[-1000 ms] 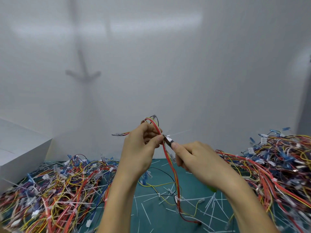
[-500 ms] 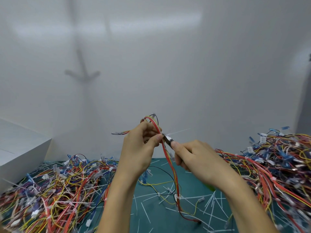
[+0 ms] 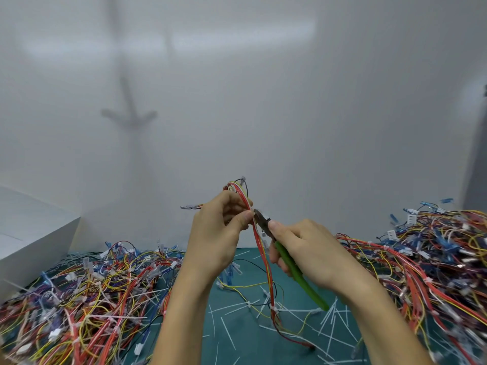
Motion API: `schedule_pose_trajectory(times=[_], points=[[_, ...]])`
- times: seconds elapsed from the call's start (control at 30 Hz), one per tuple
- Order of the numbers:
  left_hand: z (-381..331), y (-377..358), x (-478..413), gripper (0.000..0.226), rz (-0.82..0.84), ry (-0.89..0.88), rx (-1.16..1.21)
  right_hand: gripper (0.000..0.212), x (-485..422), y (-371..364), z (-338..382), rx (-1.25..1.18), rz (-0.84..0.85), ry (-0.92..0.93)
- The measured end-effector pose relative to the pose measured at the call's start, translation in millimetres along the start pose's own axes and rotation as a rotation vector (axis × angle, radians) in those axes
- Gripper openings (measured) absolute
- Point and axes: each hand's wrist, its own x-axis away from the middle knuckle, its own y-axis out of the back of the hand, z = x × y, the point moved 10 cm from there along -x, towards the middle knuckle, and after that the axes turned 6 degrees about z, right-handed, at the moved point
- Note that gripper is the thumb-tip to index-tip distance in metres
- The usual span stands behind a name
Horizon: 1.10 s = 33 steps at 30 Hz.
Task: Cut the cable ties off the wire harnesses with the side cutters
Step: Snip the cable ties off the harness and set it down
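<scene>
At the far left a white box [image 3: 34, 233] stands at the table's edge. Just beside it a left heap of wire harnesses [image 3: 87, 299] sprawls in red, yellow, blue and black, with white ties and plugs tangled in it.

The left hand [image 3: 221, 233] is raised in the middle. Its thumb and curled fingers pinch the held harness [image 3: 259, 246] near the looped top, the same hold as a second ago. From that pinch the red and yellow wires hang down to the green mat [image 3: 263, 349]. A white cable tie [image 3: 274, 308] is wrapped round them low down.

The side cutters [image 3: 292, 267] have their dark nose against the held harness, right at the left thumb tip. I cannot tell whether the blades are parted or closed. Earlier a thin white tail stuck out up and to the right of the nose; it shows no longer.

The right hand [image 3: 308, 251] grips the cutters, fingers curled round the handles and forefinger laid along the head. It has rolled since the earlier frames: then the handles were hidden behind it, and now a green handle slants out below it, down and right toward the mat.

Loose cut ties [image 3: 332, 318] lie scattered on the mat under the hands. At the right a taller right heap of harnesses [image 3: 434, 264] rises, well apart from the left one.
</scene>
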Motion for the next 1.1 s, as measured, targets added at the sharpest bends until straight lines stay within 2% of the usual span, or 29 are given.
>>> schedule_pose_trajectory(times=[0.07, 0.23, 0.33, 0.47, 0.63, 0.83, 0.93, 1.0, 1.1], points=[[1.3, 1.0, 0.4, 0.009, 0.001, 0.009, 0.026, 0.064, -1.2, -0.8, -2.6, -0.117, 0.002, -0.019], [4.4, 0.8, 2.5, 0.01, 0.014, 0.038, 0.13, 0.059, -1.7, 14.9, -4.6, -0.252, -0.129, -0.011], [6.7, 0.1, 3.7, 0.014, 0.014, 0.064, 0.189, 0.05, 0.7, 12.7, -2.7, -0.279, -0.076, 0.012], [8.5, -2.7, 4.3, 0.015, 0.015, 0.092, 0.232, 0.022, 1.1, 0.7, 1.9, -0.339, -0.006, 0.036], [6.1, -6.3, 6.0, 0.016, 0.036, 0.104, 0.262, 0.017, 1.1, 6.1, 3.4, -0.363, -0.071, 0.049], [6.3, -24.3, 12.5, 0.022, 0.241, 0.202, 0.24, 0.019, 4.3, 26.4, -2.2, -0.495, -0.266, 0.097], [13.4, -44.8, 23.0, 0.041, 0.485, 0.271, 0.13, 0.016, 3.7, 30.1, -8.1, -0.54, -0.313, 0.079], [15.8, -57.3, 30.9, 0.037, 0.634, 0.271, 0.076, 0.018, 2.8, 32.6, -12.0, -0.509, -0.338, 0.067], [14.0, -64.1, 35.3, 0.029, 0.74, 0.22, 0.056, 0.019, 1.6, 34.1, -15.1, -0.48, -0.352, 0.065]])
